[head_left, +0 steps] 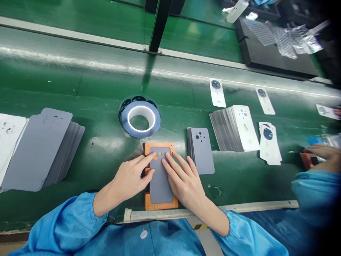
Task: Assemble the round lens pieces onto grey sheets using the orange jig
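A grey phone back panel (161, 185) with camera holes at its top lies in an orange jig (160, 206) in front of me. My left hand (133, 177) touches its left side: the index fingertip is beside the camera holes and the thumb is lower on the edge, the two apart. My right hand (183, 177) lies on the upper right of the panel and the jig's edge, fingers stretched and spread. Neither hand grips anything. Right of the jig, close to my right fingers, lies a small stack of grey panels (204, 156).
Beyond the jig lies a roll of blue film (141, 131). At left is a fanned stack of grey panels (37, 149) beside white ones (10, 131). A fanned white stack (246, 131) and loose white panels (270, 149) lie right. A co-worker's hand (326, 156) works at far right.
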Motion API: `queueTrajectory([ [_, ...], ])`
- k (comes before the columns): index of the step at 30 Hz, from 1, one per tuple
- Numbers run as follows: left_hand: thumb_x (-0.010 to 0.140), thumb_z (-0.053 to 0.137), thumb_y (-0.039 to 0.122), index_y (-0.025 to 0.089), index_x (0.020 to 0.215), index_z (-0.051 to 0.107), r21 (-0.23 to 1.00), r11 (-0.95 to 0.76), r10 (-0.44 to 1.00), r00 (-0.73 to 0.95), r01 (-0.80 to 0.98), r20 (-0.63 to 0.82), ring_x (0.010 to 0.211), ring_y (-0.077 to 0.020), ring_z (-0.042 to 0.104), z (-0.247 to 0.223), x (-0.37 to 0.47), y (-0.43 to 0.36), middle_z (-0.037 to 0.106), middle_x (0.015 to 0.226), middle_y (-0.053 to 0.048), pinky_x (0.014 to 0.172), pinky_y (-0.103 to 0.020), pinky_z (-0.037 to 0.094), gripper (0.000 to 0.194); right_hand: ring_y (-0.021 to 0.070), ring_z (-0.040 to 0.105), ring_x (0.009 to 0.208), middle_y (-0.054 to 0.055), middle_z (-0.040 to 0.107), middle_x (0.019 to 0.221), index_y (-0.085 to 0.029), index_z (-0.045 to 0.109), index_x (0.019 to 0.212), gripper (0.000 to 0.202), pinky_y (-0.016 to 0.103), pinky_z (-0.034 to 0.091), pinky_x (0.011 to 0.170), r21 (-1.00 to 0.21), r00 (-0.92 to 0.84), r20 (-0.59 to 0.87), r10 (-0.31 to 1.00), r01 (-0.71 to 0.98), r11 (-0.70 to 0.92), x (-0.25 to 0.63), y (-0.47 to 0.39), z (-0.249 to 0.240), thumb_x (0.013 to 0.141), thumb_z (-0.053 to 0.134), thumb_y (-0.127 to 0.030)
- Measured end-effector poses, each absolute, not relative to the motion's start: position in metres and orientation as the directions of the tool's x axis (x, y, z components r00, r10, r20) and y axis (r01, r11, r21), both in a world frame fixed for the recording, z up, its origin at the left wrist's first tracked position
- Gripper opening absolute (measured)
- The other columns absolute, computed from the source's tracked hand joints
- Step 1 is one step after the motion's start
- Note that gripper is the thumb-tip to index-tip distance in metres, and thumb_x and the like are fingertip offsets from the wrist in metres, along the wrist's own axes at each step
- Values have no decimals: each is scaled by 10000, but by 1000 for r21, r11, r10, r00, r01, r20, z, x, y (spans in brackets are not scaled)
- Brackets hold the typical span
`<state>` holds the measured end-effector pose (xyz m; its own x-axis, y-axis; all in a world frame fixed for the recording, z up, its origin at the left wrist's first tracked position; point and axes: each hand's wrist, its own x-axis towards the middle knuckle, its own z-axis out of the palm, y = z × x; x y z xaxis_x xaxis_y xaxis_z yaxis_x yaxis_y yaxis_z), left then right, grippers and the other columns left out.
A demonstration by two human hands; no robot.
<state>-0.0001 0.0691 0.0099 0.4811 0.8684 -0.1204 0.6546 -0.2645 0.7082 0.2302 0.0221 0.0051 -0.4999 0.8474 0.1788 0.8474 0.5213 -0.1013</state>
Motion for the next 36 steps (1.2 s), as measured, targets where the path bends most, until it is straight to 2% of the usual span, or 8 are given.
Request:
queueTrajectory([
  [10, 1007, 502, 266, 240, 1521, 492, 611, -300, 854, 491, 733, -170, 863, -178, 726, 12, 3, 64, 718, 1093, -37, 720, -279, 583, 515, 301, 599, 1333, 136, 670, 1391, -193, 582, 1383, 407, 556, 450, 1133, -302, -354, 241, 904, 858, 416, 236, 3, 1, 980, 561, -136],
  [18, 1041, 445, 284, 219, 1534, 472, 560, -317, 857, 485, 765, -177, 866, -184, 723, 15, 4, 60, 717, 1129, -57, 690, -273, 564, 498, 309, 608, 1331, 139, 643, 1435, -197, 493, 1513, 495, 590, 414, 1168, -268, -362, 179, 915, 877, 400, 232, 2, 0, 1019, 508, -177],
  [21, 1034, 457, 295, 231, 1505, 505, 592, -303, 869, 471, 747, -150, 865, -184, 721, 12, 3, 60, 722, 1120, -58, 698, -270, 552, 478, 298, 611, 1331, 131, 648, 1430, -228, 505, 1508, 482, 599, 435, 1159, -368, -330, 126, 936, 860, 353, 235, 2, 0, 1026, 507, -203],
  [24, 1025, 478, 311, 251, 1454, 545, 649, -272, 878, 460, 711, -136, 847, -188, 714, 12, 1, 60, 729, 1068, -44, 706, -278, 532, 438, 272, 619, 1326, 113, 657, 1418, -262, 522, 1489, 461, 558, 481, 1143, -556, -253, 88, 964, 790, 258, 238, 2, 6, 1030, 510, -223],
  [27, 1034, 466, 378, 227, 1376, 543, 739, -195, 884, 443, 645, -153, 794, -188, 697, 15, -3, 61, 727, 976, -26, 679, -288, 493, 382, 255, 585, 1364, 100, 619, 1466, -284, 534, 1475, 440, 502, 497, 1146, -725, -186, 47, 981, 669, 162, 237, -2, 27, 1039, 505, -225],
  [30, 1050, 374, 484, 193, 1134, 551, 821, -131, 880, 447, 556, -162, 672, -180, 636, 18, -9, 61, 683, 835, -9, 617, -296, 427, 351, 245, 570, 1377, 76, 637, 1445, -317, 518, 1484, 448, 483, 499, 1148, -856, -256, 26, 966, 493, 154, 233, -6, 51, 1047, 495, -218],
  [33, 1044, 294, 555, 211, 836, 506, 849, -148, 868, 479, 508, -135, 641, -182, 575, 21, -14, 64, 625, 745, -14, 616, -304, 388, 454, 249, 607, 1326, 77, 679, 1379, -308, 546, 1453, 424, 487, 518, 1124, -885, -335, 26, 942, 430, 177, 228, -5, 61, 1039, 514, -223],
  [36, 1039, 329, 521, 212, 717, 463, 836, -98, 856, 474, 539, -205, 658, -182, 565, 24, -14, 67, 616, 735, -24, 614, -298, 380, 466, 233, 690, 1134, 94, 704, 1301, -266, 611, 1366, 348, 438, 601, 988, -846, -265, -32, 964, 520, 115, 221, 2, 53, 1025, 542, -255],
])
